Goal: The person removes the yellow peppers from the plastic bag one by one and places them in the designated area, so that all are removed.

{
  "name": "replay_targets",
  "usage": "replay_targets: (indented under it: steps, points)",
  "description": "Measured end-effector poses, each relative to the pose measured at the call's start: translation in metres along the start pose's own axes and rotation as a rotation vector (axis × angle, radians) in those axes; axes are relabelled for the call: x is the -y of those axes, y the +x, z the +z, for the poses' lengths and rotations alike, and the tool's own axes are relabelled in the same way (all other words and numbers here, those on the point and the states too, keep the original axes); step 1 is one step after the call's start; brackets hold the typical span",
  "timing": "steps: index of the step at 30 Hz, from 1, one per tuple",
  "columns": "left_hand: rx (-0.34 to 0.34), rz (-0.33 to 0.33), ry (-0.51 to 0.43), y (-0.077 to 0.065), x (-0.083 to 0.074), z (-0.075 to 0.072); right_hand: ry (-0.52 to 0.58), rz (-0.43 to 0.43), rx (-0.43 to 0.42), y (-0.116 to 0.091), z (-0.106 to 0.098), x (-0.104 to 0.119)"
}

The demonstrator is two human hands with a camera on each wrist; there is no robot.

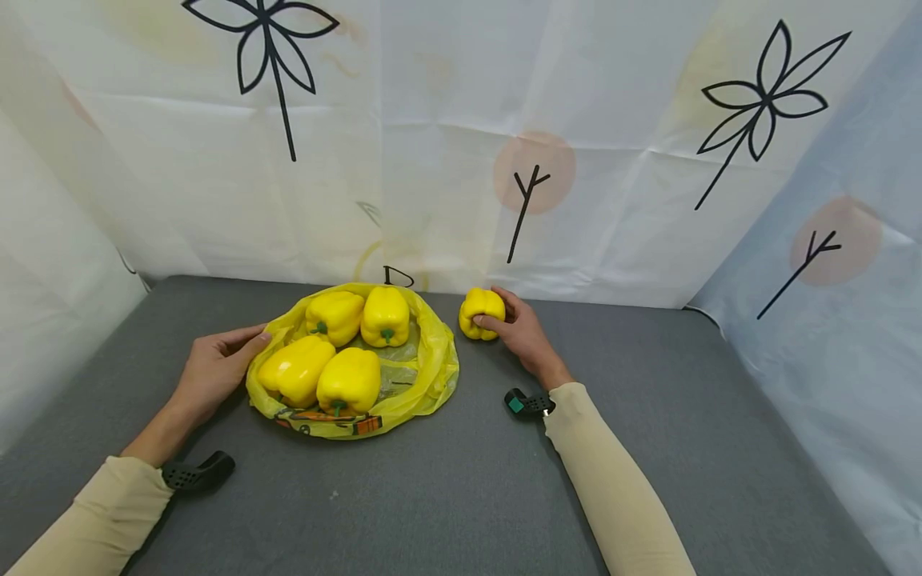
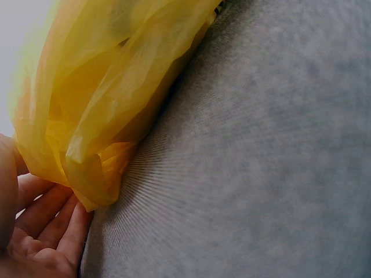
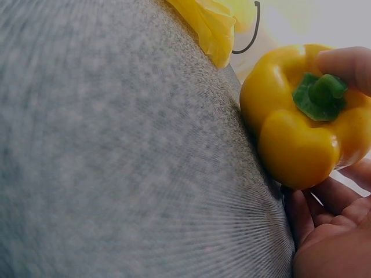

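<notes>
A yellow plastic bag with its mouth rolled wide lies on the grey table, and several yellow bell peppers sit inside it. My left hand pinches the bag's left edge; in the left wrist view the crumpled bag runs between the thumb and the fingers. To the right of the bag, my right hand grips another yellow bell pepper close to the tabletop. That pepper shows its green stem in the right wrist view, with the thumb over its top and fingers underneath.
The grey cloth-covered table ends at a white fabric backdrop printed with black leaf drawings. Fabric also hangs along the left and right sides. Each wrist wears a dark strap, one at the left and one at the right.
</notes>
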State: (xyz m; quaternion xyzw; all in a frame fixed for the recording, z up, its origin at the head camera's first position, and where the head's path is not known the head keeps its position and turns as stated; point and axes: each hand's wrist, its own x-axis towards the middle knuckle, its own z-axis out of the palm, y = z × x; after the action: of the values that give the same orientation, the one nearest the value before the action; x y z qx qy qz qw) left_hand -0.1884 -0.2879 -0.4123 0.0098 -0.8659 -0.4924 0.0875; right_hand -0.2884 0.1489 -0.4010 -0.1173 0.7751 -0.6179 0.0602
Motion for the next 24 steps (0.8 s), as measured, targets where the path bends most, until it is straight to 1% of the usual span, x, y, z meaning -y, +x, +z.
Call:
replay_targets:
  steps: [9, 13, 17, 24]
  points:
    - [0.002, 0.001, -0.002, 0.0, 0.0, 0.0, 0.006, -0.014, -0.002, 0.0, -0.001, -0.001]
    - [0.005, 0.005, -0.005, 0.0, 0.001, 0.0, 0.023, -0.026, 0.013, 0.0, -0.003, 0.0]
    - [0.005, 0.009, -0.005, 0.0, 0.001, 0.0, 0.034, -0.034, 0.028, -0.001, -0.006, 0.003]
    - [0.005, 0.01, -0.008, 0.0, 0.001, 0.001, 0.033, -0.078, 0.01, -0.003, -0.014, 0.014]
